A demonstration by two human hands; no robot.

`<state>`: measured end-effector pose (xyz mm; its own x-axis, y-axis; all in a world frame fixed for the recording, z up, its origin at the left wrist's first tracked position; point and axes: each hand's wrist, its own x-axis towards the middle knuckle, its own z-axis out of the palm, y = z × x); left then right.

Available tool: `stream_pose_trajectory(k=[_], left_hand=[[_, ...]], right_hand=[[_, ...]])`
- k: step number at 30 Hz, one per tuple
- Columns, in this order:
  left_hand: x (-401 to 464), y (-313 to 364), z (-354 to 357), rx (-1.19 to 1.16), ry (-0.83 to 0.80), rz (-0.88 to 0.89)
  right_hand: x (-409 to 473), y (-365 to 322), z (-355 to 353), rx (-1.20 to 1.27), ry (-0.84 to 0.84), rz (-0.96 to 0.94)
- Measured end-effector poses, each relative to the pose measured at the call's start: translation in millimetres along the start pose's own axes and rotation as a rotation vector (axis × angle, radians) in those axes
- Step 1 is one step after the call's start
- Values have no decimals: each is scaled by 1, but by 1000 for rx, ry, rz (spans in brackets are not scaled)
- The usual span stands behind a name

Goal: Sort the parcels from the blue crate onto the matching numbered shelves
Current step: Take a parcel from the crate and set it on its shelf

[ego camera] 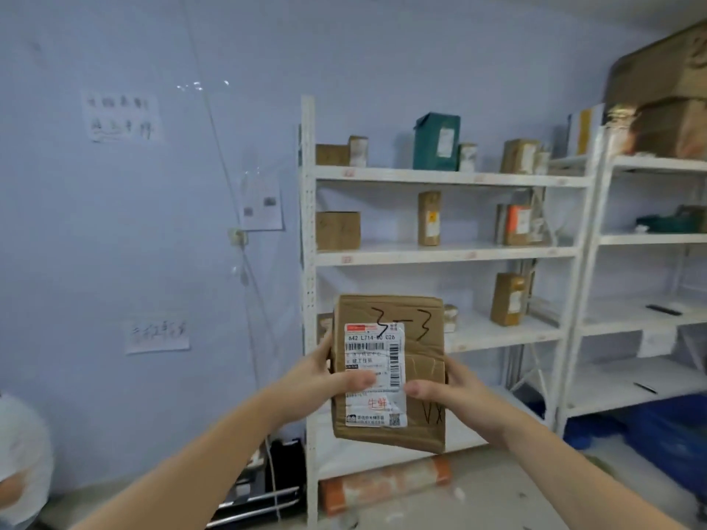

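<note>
A brown parcel is held up in front of the white shelving unit, face toward the person, with "3-3" in black marker across its top. The left hand grips its nine o'clock edge and the right hand its three o'clock edge, thumbs pressed onto the shipping label, the other fingers hidden behind. Several boxes already stand on the shelves, so sorting looks part done; this parcel is not yet placed. The small red shelf tags are too blurred to read, and the blue crate is out of view.
</note>
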<state>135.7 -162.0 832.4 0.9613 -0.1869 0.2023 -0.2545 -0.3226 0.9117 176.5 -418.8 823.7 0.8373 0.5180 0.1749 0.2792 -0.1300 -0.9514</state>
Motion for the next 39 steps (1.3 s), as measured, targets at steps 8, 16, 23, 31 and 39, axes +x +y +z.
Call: stream_pose_trajectory(k=[8, 16, 23, 31, 39], left_hand=[[94, 28, 100, -36, -115, 52], [222, 46, 217, -110, -176, 60], [306, 53, 284, -104, -191, 47], [401, 43, 302, 4, -176, 38], [529, 28, 285, 59, -92, 76]], right_hand=[[-34, 13, -122, -75, 115, 7], [-30, 44, -285, -132, 189, 64], [-10, 73, -387, -130, 186, 51], [54, 119, -459, -172, 188, 27], [165, 135, -526, -201, 200, 4]])
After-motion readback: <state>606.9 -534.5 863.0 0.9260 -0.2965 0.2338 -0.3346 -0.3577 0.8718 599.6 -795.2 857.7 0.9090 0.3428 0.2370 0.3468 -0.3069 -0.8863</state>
